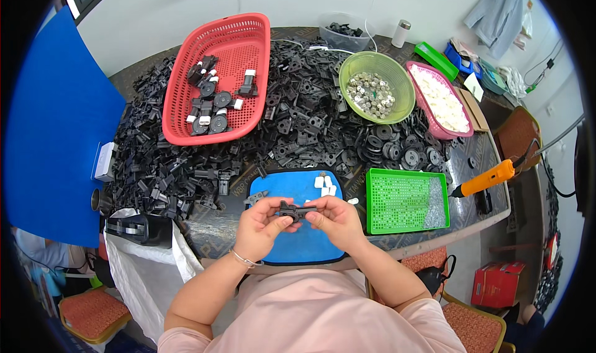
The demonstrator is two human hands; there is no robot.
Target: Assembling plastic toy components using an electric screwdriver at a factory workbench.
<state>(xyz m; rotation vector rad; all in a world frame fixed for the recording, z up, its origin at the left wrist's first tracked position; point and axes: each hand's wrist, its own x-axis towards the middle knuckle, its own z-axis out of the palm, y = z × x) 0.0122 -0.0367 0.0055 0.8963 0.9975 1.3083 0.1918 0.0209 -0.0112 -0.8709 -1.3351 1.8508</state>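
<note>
Over a blue mat [298, 247], both hands grip one black plastic part [293, 211] with a narrow arm. My left hand [257, 226] is closed around its wider end. The thumb and fingers of my right hand [338, 221] pinch the narrow arm. Small white plastic pieces [327, 185] lie on the mat just beyond my right hand. Close to the left hand, at the mat's left edge, rests another dark part [255, 198]. The fingers partly cover the held part, so its full shape is hidden.
Loose black parts [304, 117] are heaped behind the mat. A red basket [172, 98] holds assembled pieces; a green bowl [406, 108] holds small metal parts. Right stand a green tray [370, 226] of screws, a pink basket [462, 133] of white pieces and an orange electric screwdriver [487, 179].
</note>
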